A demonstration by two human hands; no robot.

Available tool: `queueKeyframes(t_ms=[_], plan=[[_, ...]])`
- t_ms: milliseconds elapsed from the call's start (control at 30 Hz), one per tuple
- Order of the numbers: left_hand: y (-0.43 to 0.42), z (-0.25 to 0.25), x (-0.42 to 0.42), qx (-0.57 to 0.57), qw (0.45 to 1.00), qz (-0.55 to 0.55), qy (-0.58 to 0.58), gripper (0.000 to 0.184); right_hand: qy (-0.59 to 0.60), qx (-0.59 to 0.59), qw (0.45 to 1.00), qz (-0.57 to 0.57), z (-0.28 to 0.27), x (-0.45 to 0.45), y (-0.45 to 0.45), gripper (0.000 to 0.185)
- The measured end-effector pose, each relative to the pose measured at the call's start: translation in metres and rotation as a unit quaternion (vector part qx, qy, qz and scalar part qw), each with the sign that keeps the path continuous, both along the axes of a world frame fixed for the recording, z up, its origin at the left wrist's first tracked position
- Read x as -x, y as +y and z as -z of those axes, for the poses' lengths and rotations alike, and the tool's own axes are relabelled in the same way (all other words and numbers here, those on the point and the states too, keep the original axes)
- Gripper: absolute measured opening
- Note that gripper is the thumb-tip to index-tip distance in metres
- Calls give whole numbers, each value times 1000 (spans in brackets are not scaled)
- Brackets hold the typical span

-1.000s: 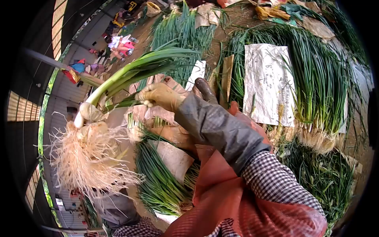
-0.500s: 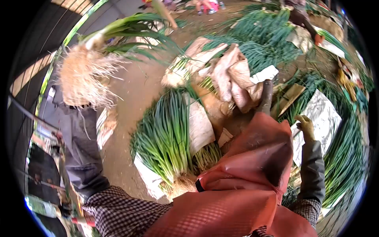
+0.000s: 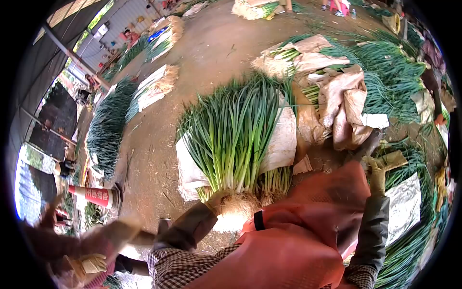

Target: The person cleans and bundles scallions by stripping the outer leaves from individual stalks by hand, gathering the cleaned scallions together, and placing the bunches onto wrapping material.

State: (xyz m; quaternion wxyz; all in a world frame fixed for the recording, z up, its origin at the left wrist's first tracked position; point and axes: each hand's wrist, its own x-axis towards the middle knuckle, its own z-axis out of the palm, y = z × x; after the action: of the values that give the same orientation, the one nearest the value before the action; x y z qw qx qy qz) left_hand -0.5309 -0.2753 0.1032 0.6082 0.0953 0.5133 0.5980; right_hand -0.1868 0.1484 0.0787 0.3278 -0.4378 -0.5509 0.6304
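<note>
My left hand point(image 3: 215, 201), in a yellowish glove, is at the root end of a bunch of green onions point(image 3: 236, 159), its fingers mostly hidden by stems and roots. The bunch lies on a pile with its green leaves pointing away and its pale roots point(image 3: 238, 206) towards me. Under its sides shows a whitish sheet point(image 3: 281, 139). My right hand point(image 3: 376, 176), also gloved, hovers beside my red apron point(image 3: 332, 207) with fingers loosely apart and nothing visible in them. Close by it are a tan strip point(image 3: 393, 161) and more green onions.
Another person's gloved hand point(image 3: 94, 263) is at the lower left, beside a blurred body. A red and white traffic cone point(image 3: 98, 194) lies on its side. Further onion piles point(image 3: 111, 127) line the left. Crumpled tan sacks point(image 3: 344, 98) lie ahead to the right.
My left hand has come down from the upper left with the green onions, which now rest on the pile. The view has turned left, and another person has come into sight there.
</note>
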Motion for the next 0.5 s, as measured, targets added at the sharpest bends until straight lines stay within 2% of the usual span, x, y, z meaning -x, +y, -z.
queueKeyframes(t_ms=[100, 167, 200, 233, 300, 367, 400, 433, 500], plan=[[-7, -2, -21, -46, 996, 71, 26, 38, -3, 2, 998, -62, -16, 81, -20, 16], [-20, -4, -20, -65, 993, 80, 54, 44, -6, 69, 988, -135, 0, 129, -32, 16], [-30, -2, -13, -49, 995, 58, 57, 46, 18, 59, 984, -170, 26, 151, -38, 17], [-45, 5, -1, 5, 999, 5, 45, 49, 43, 50, 977, -204, 50, 173, -44, 19], [-86, 40, 38, 182, 973, -139, -20, 88, -34, 110, 967, -228, 79, 205, -68, 23], [-115, 72, 66, 249, 937, -239, 43, 86, -23, 172, 947, -271, 144, 215, -82, 23], [-141, 122, 79, 282, 921, -264, 43, 81, -25, 173, 944, -281, 171, 217, -88, 23], [-147, 146, 83, 283, 919, -271, 40, 81, -49, 121, 933, -335, 197, 216, -91, 23], [-144, 190, 94, 357, 861, -363, 9, 77, -95, 13, 899, -427, 242, 208, -90, 22]])
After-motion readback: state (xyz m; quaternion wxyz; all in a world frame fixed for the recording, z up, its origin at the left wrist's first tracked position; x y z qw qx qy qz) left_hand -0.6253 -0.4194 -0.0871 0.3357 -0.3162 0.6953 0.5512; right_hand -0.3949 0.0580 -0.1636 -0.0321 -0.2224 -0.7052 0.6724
